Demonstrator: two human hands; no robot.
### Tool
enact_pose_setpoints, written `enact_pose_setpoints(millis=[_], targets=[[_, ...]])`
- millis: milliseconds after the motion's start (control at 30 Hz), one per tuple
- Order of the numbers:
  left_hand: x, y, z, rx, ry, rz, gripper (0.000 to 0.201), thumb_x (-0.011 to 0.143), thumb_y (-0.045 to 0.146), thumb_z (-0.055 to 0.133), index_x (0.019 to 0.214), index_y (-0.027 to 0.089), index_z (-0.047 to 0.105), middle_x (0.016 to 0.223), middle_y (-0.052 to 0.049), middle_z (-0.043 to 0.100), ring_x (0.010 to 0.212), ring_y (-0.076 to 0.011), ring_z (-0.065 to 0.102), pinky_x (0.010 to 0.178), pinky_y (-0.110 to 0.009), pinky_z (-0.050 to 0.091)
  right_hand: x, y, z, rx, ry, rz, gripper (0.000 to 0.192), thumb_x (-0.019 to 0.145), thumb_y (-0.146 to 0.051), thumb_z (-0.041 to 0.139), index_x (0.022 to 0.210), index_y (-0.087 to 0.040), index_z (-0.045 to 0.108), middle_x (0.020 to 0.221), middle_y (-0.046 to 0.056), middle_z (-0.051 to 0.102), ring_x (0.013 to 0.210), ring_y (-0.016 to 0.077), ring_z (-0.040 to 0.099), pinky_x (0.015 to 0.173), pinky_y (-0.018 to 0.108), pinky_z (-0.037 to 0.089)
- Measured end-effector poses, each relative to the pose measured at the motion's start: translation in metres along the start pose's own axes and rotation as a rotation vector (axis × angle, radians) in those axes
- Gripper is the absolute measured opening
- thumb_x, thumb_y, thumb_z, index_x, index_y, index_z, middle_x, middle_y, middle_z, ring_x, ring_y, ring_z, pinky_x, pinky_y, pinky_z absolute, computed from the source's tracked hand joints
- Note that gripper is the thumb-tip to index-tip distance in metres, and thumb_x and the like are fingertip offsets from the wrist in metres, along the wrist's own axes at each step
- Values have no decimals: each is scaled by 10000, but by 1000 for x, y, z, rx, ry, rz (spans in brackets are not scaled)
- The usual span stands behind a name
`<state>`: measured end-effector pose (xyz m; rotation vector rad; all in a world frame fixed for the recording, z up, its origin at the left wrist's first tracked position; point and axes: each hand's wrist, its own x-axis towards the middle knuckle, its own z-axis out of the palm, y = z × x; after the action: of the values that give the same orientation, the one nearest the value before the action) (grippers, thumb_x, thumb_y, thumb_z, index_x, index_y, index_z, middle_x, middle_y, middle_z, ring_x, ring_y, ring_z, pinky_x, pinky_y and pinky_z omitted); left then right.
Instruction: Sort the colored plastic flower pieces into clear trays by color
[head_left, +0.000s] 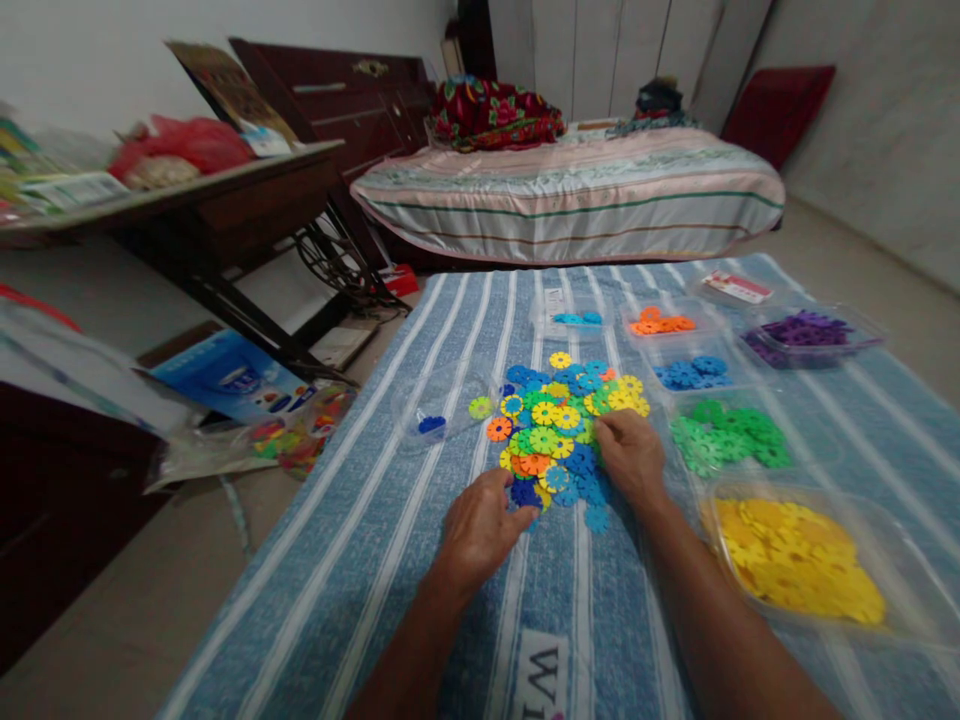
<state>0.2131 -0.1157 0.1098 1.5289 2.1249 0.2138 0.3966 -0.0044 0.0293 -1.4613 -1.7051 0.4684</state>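
Observation:
A mixed pile of plastic snowflake discs [555, 416] in yellow, green, blue and orange lies mid-table. At its near left edge is my left hand [480, 530], thumb and fingers apart around dark blue discs [525, 492]. My right hand [634, 458] reaches the pile's right side with its fingers curled together beside green and yellow discs; whatever they hold is hidden. On the right, clear tubs contain yellow discs [799, 560], green discs [731, 437], blue discs [694, 372], orange discs [661, 321] and purple discs [806, 330].
Left of the pile, a clear tub [409, 400] holds a few dark blue discs. Light blue discs [577, 318] sit in a far tub. A striped cloth [360, 500] covers the table. Beyond it stands a bed [570, 195], and a wooden sewing table [247, 200] is at left.

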Motion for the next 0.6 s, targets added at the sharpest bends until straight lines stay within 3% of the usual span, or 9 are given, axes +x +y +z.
enact_pose_setpoints(millis=[333,600], targets=[[6,0,7,-83,50,-28,206,750,333,655,902,196,639,701,37,558,633,-128,515,588,-242,318,0,1,0,-2,-5,-1,281,844,-368,468,715,-203,655,774,39,628,768,195,544,711,313,365],[14,1,13,-171,90,-16,114,699,260,660,692,193,568,634,55,514,612,-114,489,573,-234,298,-1,1,1,12,-12,4,296,840,-377,457,706,-201,654,772,43,625,777,203,557,720,322,371]])
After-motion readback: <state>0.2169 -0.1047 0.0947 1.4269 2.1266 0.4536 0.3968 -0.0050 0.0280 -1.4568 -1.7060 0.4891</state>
